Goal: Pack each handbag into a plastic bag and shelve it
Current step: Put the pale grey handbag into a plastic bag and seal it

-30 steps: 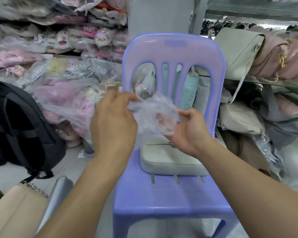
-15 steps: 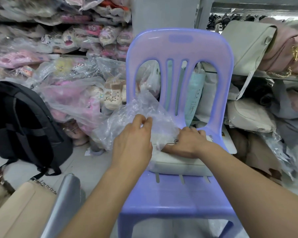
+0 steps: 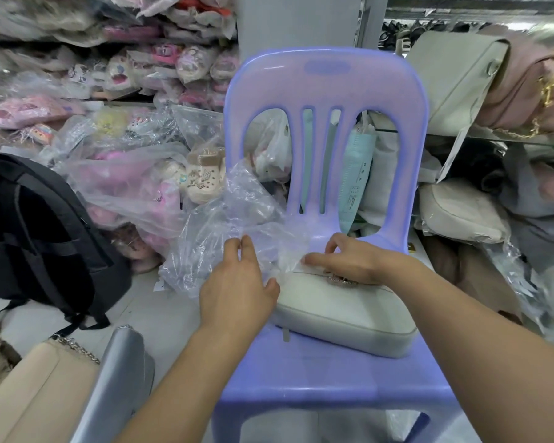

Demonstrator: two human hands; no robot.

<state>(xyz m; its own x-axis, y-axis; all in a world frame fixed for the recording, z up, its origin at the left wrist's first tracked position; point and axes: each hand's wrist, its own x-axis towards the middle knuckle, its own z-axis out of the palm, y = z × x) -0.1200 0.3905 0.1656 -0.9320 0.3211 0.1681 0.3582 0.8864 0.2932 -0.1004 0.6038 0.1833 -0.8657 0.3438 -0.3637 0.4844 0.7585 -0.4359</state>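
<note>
The left hand (image 3: 237,292) pinches the edge of a thin, crinkly clear plastic bag (image 3: 234,225) between its thumb and fingers. The right hand (image 3: 349,260) holds the bag's other edge and rests on the far end of a soft, puffy cream handbag (image 3: 343,318). The handbag lies flat on the smooth purple plastic chair (image 3: 327,375), just under both hands.

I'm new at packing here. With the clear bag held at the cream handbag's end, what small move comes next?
Probably slide the plastic bag mouth over the handbag end: left hand and right hand pinch it there, handbag still outside.
</note>
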